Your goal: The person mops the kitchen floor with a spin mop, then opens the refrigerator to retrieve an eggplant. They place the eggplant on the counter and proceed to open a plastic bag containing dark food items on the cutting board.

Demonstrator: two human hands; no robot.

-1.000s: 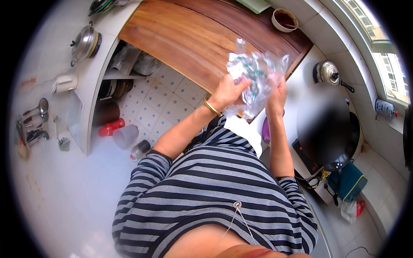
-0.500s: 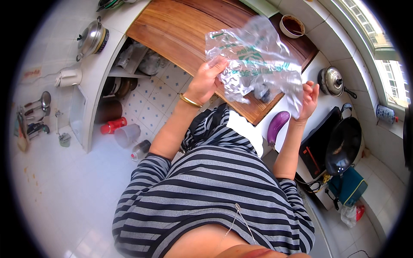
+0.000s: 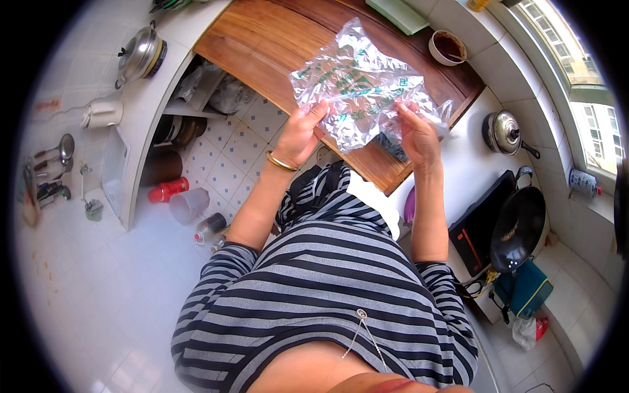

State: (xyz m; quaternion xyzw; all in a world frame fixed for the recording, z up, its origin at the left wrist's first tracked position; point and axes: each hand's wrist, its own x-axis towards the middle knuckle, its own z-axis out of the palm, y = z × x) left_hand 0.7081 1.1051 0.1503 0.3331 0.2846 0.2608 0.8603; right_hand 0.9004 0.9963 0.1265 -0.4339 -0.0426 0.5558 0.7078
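Observation:
A crinkled clear plastic bag (image 3: 363,82) with green print is stretched between my hands above the wooden worktop (image 3: 262,49). My left hand (image 3: 298,136), with a gold bangle at the wrist, pinches the bag's near left edge between thumb and fingers. On the other side, my right hand (image 3: 419,139) grips it with the thumb on top; a loose end sticks out to the right beyond that hand. Something dark and bluish under the bag, beside the right hand, is too covered to name. A purple eggplant (image 3: 409,207) is mostly hidden behind my right forearm.
At the back right stand a bowl of dark sauce (image 3: 447,48) and a light green tray (image 3: 400,14). Rightward are a lidded pot (image 3: 503,132), a black cooktop (image 3: 481,226) and a wok (image 3: 519,229). Bottles and a plastic jug (image 3: 189,205) stand low on the left.
My right hand has swung left and closed on the bag, its fingers having been apart before. The bag has shifted left and spread flatter. My right forearm now covers most of the eggplant.

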